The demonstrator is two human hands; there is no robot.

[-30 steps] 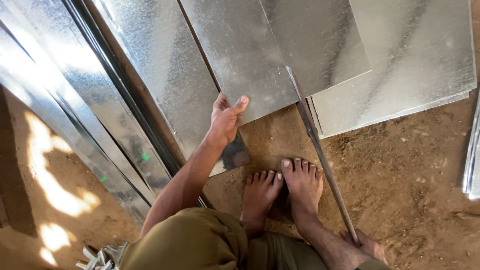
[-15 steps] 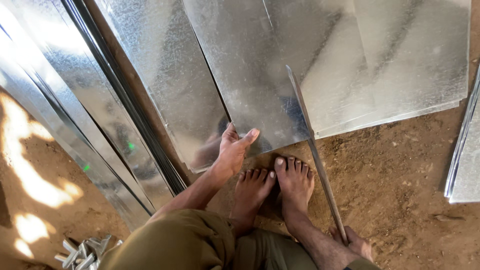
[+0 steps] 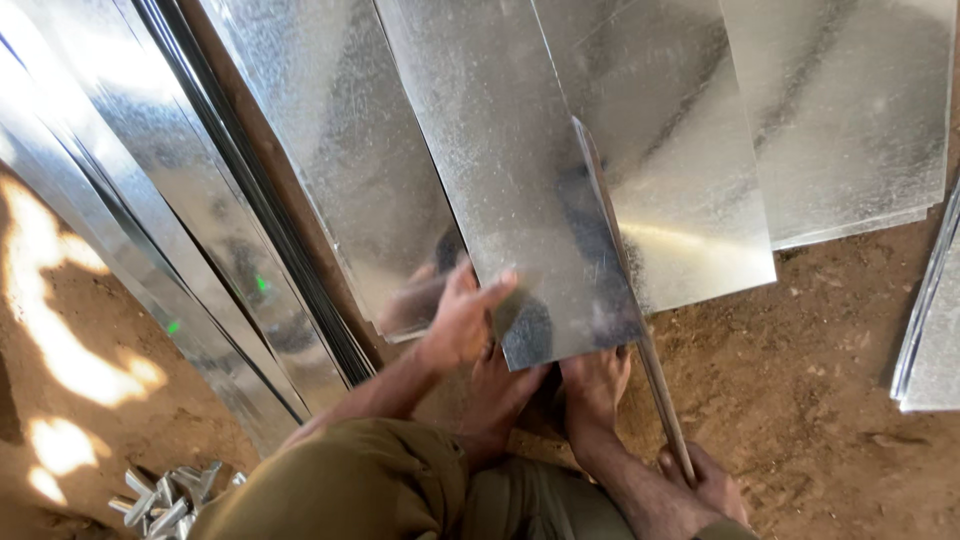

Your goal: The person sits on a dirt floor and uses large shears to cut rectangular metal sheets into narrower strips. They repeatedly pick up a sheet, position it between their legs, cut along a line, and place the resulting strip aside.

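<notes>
Head view: since the earlier frame the metal sheet [image 3: 520, 200] has slid down over the toes of the bare feet [image 3: 590, 385]. The left hand [image 3: 462, 322] has its fingers closed on the sheet's near left edge; the right hand [image 3: 705, 480] is wrapped around a thin metal rod [image 3: 630, 300] lying along the sheet's right edge. More sheets [image 3: 840, 110] overlap beyond; bare dirt floor [image 3: 810, 400] lies open to the right

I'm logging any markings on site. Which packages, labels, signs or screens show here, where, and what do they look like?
None in view: no package, label, sign or screen.
Only bare galvanised metal sheets on the dirt ground, the left hand on the edge of one sheet, and the right hand holding a thin metal rod.
</notes>
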